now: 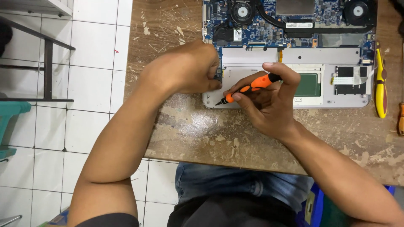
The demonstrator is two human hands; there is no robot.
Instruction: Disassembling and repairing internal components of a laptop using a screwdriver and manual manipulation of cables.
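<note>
Seen from above, the person's right hand (269,101) is closed around an orange-and-black screwdriver (248,88), pinched between thumb and fingers; its long axis runs diagonally, black tip pointing down-left toward the near left corner of an opened laptop (336,90) on a worn wooden table (202,130). Just beyond, the left hand (189,67) is curled into a loose fist, fingertips pressing the laptop's left edge; whether it holds anything cannot be told.
</note>
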